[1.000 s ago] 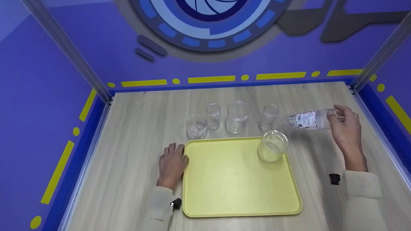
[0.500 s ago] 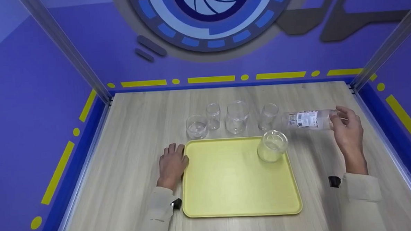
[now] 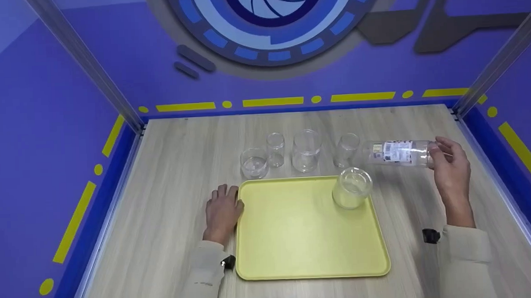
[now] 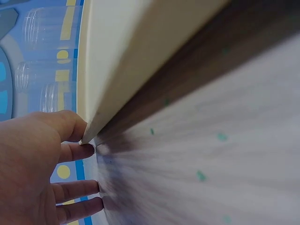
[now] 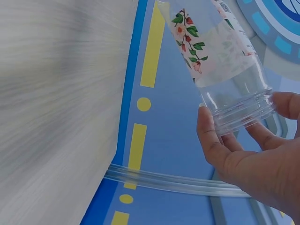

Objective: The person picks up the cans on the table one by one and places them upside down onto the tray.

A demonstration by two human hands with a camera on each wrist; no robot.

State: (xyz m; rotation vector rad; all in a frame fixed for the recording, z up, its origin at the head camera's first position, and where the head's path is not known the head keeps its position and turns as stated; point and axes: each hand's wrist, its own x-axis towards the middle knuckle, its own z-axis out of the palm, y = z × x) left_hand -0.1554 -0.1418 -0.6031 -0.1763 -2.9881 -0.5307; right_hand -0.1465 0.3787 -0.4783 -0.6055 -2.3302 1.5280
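Observation:
My right hand (image 3: 452,170) grips a clear jar (image 3: 398,153) by its threaded mouth end. The jar lies sideways in the air, its base pointing left toward the glasses. A floral label (image 5: 225,56) wraps its side in the right wrist view. At the left edge of the yellow tray (image 3: 312,241), my left hand (image 3: 222,213) pinches the rim between thumb and forefinger, its other fingers against the table in the left wrist view. One clear, wide jar (image 3: 352,190) stands on the tray's far right corner.
Behind the tray stand a low clear cup (image 3: 254,164), a slim glass (image 3: 276,150), a wide glass (image 3: 307,151) and another slim glass (image 3: 347,151). Blue-purple panels (image 3: 90,143) enclose the wooden table (image 3: 176,153) at the back and sides.
The jar in my right hand has shifted slightly right and rolled about its long axis, so its label faces differently. My left hand and the tray have stayed put.

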